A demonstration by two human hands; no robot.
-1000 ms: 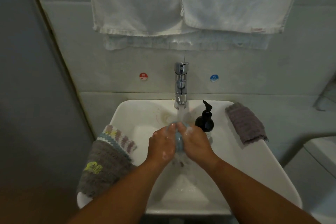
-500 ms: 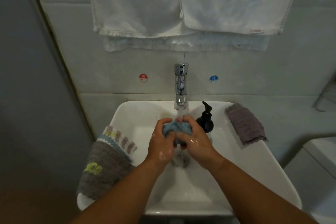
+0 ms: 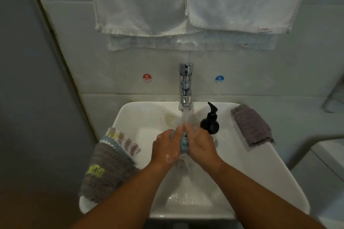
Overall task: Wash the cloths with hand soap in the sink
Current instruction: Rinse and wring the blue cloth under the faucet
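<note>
A small blue cloth [image 3: 184, 143] is squeezed between my left hand [image 3: 165, 148] and my right hand [image 3: 200, 144] over the white sink [image 3: 247, 173], under water running from the chrome tap [image 3: 185, 83]. Both hands grip the cloth, and only a narrow strip of it shows between them. Soap suds cling to my left hand. A black hand soap pump bottle [image 3: 210, 121] stands just right of the tap. A grey cloth with a crocheted edge [image 3: 109, 163] hangs over the sink's left rim. A purple-grey cloth [image 3: 251, 126] lies on the right rim.
White towels [image 3: 186, 2] hang on the wall above the tap. Red hot [image 3: 147, 77] and blue cold [image 3: 219, 79] stickers flank the tap. A grey wall or door [image 3: 28, 98] stands at the left, and a white fixture [image 3: 327, 163] sits at the lower right.
The cloth, bunched on top between my fingers half a second ago, is pressed down between my palms again. My hands have closed together and rubbed under the stream.
</note>
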